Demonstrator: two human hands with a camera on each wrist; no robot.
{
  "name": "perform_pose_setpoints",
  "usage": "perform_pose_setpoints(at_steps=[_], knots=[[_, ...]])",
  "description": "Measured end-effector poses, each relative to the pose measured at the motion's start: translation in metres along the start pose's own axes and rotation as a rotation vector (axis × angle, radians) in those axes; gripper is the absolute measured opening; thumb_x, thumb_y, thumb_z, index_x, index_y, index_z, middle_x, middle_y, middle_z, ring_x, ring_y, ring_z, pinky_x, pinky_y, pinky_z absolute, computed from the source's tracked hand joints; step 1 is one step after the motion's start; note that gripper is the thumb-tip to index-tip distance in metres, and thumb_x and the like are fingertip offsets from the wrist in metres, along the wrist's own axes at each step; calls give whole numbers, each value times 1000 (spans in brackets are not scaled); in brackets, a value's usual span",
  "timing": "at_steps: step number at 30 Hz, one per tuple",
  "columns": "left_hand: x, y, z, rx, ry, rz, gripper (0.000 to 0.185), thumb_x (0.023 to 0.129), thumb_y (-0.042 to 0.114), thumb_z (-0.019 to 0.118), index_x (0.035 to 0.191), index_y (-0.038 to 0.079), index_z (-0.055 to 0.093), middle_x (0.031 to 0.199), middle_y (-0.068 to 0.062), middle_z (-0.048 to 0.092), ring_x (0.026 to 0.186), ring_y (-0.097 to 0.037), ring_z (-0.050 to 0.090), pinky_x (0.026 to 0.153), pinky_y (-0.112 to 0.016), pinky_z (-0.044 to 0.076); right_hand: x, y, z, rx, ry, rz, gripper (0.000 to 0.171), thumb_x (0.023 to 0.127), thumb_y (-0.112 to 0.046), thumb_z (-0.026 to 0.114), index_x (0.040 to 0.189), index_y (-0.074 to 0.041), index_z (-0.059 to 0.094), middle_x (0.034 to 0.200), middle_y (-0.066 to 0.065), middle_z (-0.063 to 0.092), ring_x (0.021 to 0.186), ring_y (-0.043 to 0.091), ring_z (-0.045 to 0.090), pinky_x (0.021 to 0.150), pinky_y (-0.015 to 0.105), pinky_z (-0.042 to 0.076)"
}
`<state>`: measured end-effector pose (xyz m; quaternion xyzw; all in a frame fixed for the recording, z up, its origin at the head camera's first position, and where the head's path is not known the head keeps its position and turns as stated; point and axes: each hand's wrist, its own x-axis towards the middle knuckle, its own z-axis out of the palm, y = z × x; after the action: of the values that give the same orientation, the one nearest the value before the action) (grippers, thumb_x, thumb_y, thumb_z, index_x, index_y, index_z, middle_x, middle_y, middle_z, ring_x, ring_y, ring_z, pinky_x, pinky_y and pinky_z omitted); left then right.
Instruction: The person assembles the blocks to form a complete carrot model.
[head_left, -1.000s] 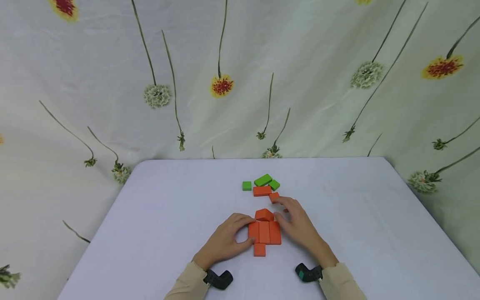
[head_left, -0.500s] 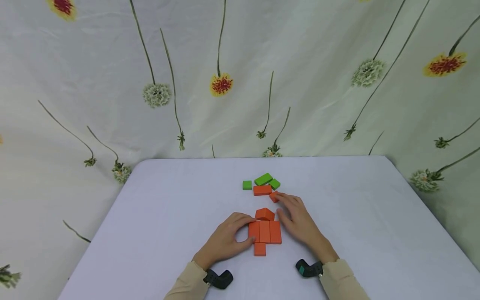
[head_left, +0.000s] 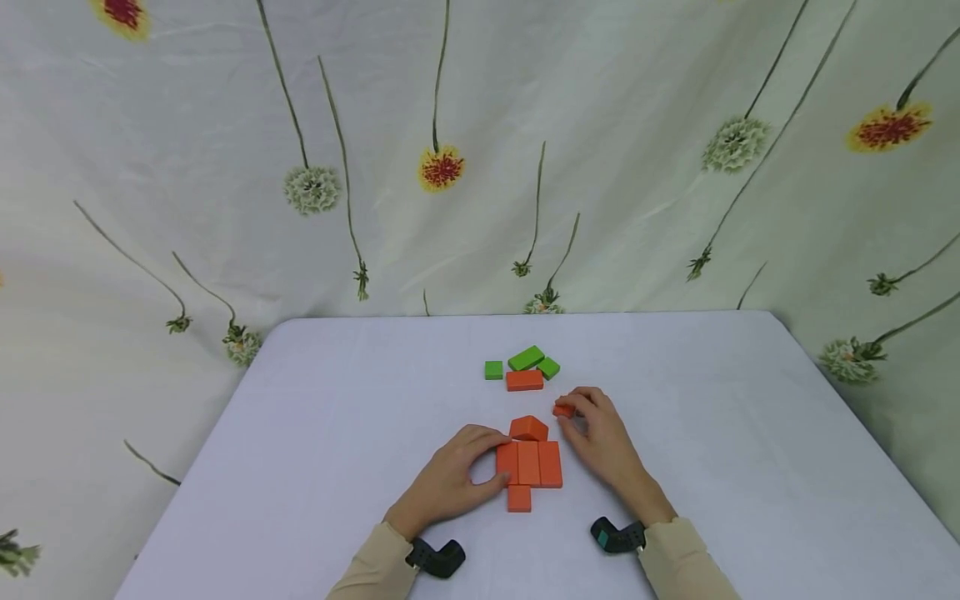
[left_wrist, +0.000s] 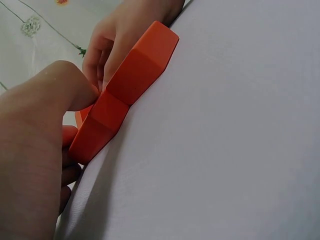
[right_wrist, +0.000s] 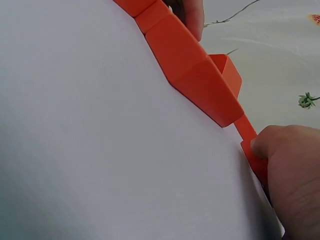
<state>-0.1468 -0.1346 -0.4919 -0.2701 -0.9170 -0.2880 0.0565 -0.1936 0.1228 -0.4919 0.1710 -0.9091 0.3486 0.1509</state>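
Right hand [head_left: 600, 437]: grip pinched on a small orange block [head_left: 563, 410], lifted beside the orange block group [head_left: 528, 462] mid-bench [head_left: 337, 433]. Left hand [head_left: 453, 477]: fingers curled against that group's left edge, seemingly steadying it (green blocks [head_left: 525, 360] lie apart, behind)

both arms wore beige sleeves [head_left: 375, 575]; a black camera [head_left: 437, 557] sat at each wrist, the right one teal-marked.
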Motion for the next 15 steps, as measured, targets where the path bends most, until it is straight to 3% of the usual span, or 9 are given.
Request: perform_pose_setpoints(at_steps=[9, 15], knots=[[-1, 0, 0, -10, -5, -8, 46, 88, 49, 63, 128, 27, 59, 126, 15, 56, 121, -3, 48, 101, -30, 48, -3, -2, -2, 34, 60, 37, 19, 85, -16, 72, 104, -18, 69, 106, -1, 63, 97, 14, 54, 80, 33, 54], [0, 1, -1, -10, -11, -8, 45, 88, 46, 64, 129, 27, 58, 126, 15, 56, 120, -3, 48, 101, -30, 48, -6, 0, -4, 111, 106, -29, 25, 83, -15, 74, 107, -18, 68, 105, -4, 62, 93, 9, 52, 75, 29, 52]])
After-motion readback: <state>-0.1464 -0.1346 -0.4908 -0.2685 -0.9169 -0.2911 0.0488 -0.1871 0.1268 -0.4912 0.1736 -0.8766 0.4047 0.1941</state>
